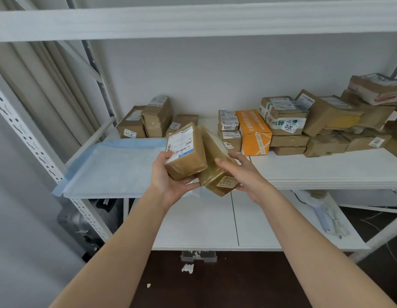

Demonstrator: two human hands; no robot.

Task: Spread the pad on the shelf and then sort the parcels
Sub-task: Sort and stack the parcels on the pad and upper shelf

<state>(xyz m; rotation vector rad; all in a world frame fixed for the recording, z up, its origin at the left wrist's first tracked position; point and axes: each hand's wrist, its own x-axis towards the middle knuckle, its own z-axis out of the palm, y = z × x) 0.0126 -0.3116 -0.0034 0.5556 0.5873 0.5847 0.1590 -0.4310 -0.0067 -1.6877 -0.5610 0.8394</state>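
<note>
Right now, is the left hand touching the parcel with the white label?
Touching. The head view shows the left hand gripping the white-labelled parcel, thumb on its near face and fingers curled beneath it.

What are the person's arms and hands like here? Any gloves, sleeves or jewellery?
Both forearms are bare up to the bottom edge of the picture, so no sleeves show. The left hand and the right hand wear no gloves. No watch, bracelet or ring is visible on the parts in view.

The two parcels [202, 156] I hold are brown cardboard under glossy tape, with paper labels. The pad [117, 165] looks soft, matt, papery. The shelf [326, 167] is smooth white board.
</note>
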